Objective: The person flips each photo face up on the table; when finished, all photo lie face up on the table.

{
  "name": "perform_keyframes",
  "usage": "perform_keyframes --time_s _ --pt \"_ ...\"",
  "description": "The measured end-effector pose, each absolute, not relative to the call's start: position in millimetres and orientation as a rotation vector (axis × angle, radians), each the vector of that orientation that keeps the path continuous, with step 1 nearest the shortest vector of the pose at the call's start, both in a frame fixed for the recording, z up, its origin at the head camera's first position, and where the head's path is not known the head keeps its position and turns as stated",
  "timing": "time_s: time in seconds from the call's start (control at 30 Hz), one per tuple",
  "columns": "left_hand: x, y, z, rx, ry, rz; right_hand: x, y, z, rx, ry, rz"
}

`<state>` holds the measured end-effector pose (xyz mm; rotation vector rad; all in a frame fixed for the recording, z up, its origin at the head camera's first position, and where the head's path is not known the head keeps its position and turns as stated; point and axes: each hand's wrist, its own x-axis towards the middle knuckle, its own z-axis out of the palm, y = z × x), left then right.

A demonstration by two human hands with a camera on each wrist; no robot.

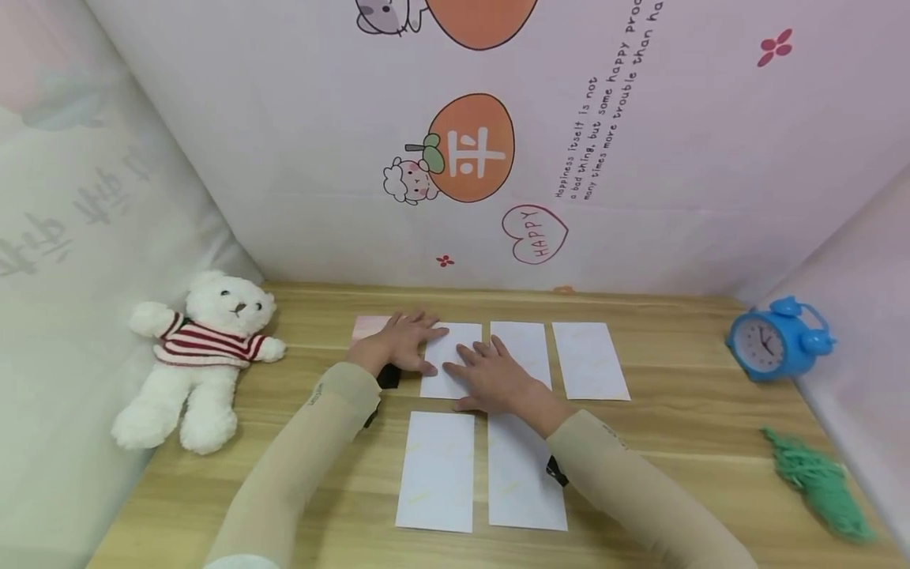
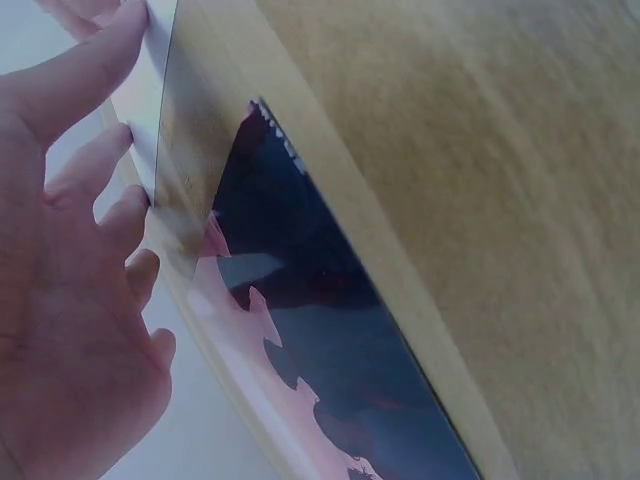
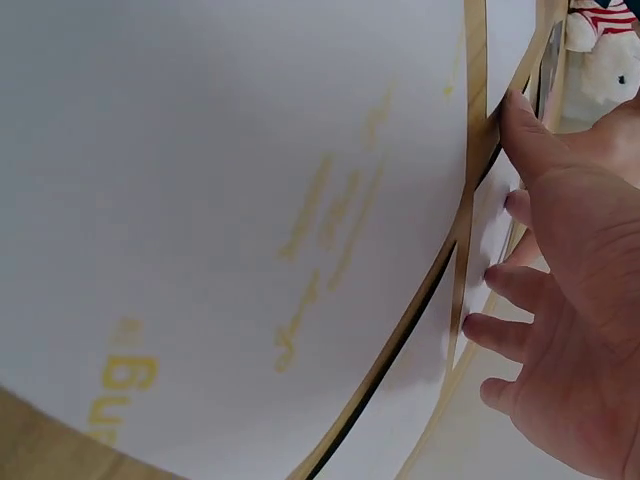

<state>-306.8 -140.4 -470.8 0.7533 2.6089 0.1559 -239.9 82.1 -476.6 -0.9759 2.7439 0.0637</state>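
Note:
In the head view a white sheet of paper (image 1: 441,387) lies flat in the back row, with both hands on it. My left hand (image 1: 400,344) touches its left side with fingers spread. My right hand (image 1: 498,381) reaches over from the right, its fingertips resting on the same sheet. Under the left wrist, partly hidden, lies a sheet with a pink and dark glossy picture (image 2: 310,290). Beneath the right hand and forearm is a front-row white sheet (image 1: 526,494); faint yellow print shows on a white sheet (image 3: 330,220) in the right wrist view.
More white sheets lie around: one in the front row (image 1: 437,474) and a far right one (image 1: 592,359). A white teddy bear (image 1: 206,348) sits at the left wall. A blue alarm clock (image 1: 771,341) and a green yarn bundle (image 1: 817,486) are on the right.

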Motion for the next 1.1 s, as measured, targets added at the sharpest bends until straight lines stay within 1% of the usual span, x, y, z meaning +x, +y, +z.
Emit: perform_keyframes --time_s 0.23,0.47,0.9,1.1 --pt "-307 -141 -473 0.78 2.621 0.204 -244 86 -480 -1.059 2.771 0.095" --pt "-307 -142 -475 0.779 2.633 0.234 -244 84 -480 -1.261 2.805 0.112" --pt "-305 -142 -474 0.752 2.633 0.238 -236 81 -482 -1.416 2.831 0.219" --pt "-305 -143 -475 0.749 2.63 0.236 -232 80 -485 -1.549 2.878 0.291"
